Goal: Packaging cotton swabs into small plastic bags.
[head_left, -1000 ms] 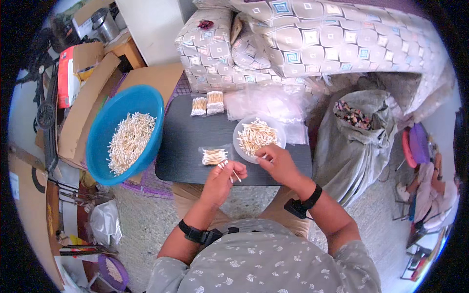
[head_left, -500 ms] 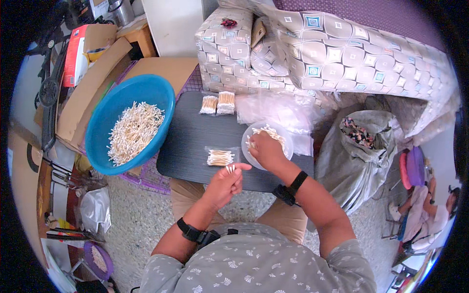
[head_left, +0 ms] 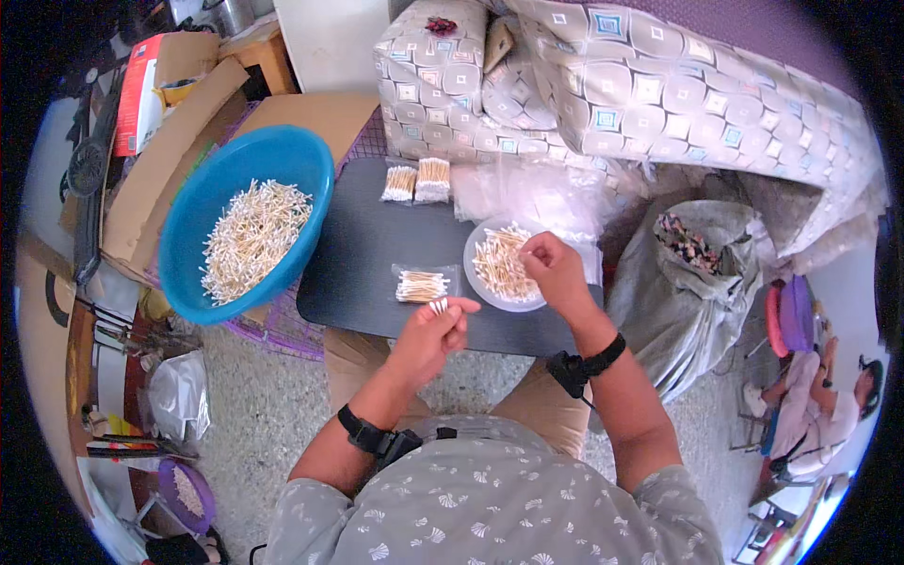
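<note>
My left hand [head_left: 430,336] is closed around a few cotton swabs [head_left: 439,306], whose white tips stick out beside the thumb. Just beyond it, a clear plastic bag with cotton swabs inside [head_left: 423,285] lies flat on the dark table [head_left: 377,245]. My right hand [head_left: 556,268] is over the right side of a white round bowl [head_left: 485,299], thumb and fingers pinched together. Whatever is in that pinch is too small to make out. Loose cotton swabs [head_left: 499,256] fill the bowl.
Two filled swab packs [head_left: 433,179] and a pile of clear plastic bags [head_left: 537,196] lie at the table's far side. A large blue tub [head_left: 325,202] of swabs stands left, a grey sack [head_left: 650,311] right. A patterned sofa [head_left: 659,104] is behind; another person [head_left: 819,405] sits far right.
My right hand has risen out of the swabs and shifted right to the bowl's edge. The left hand still grips its swabs, almost in place. The whole view has shifted slightly.
</note>
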`<state>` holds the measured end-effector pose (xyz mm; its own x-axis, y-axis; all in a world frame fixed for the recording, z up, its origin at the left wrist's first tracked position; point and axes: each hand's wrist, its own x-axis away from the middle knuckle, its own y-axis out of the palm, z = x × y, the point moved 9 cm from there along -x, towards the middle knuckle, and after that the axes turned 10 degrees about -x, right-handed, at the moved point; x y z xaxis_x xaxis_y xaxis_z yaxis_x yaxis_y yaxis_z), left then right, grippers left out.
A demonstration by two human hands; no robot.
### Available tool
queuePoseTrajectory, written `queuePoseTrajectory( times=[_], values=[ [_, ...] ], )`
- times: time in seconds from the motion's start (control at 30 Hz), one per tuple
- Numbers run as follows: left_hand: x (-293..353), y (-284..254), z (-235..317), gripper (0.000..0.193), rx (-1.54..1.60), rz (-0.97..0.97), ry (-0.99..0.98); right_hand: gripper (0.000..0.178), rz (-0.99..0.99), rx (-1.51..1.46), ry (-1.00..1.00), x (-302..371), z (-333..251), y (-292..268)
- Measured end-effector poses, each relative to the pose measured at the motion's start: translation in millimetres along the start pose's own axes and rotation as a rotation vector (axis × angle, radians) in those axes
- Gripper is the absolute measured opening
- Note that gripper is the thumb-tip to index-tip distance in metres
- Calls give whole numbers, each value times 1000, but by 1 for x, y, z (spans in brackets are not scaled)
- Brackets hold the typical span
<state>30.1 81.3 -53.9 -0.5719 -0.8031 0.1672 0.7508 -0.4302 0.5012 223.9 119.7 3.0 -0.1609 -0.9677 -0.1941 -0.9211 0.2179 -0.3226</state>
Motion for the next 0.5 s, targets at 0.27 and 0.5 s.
queuePoseTrajectory(
  times=[0.27,0.5],
  values=[
    [-4,12,15,23,-148,121,-38,8,36,-715,281,66,-4,1],
    [-2,20,7,20,-165,82,-14,8,-22,-761,312,93,-3,21]
  ],
)
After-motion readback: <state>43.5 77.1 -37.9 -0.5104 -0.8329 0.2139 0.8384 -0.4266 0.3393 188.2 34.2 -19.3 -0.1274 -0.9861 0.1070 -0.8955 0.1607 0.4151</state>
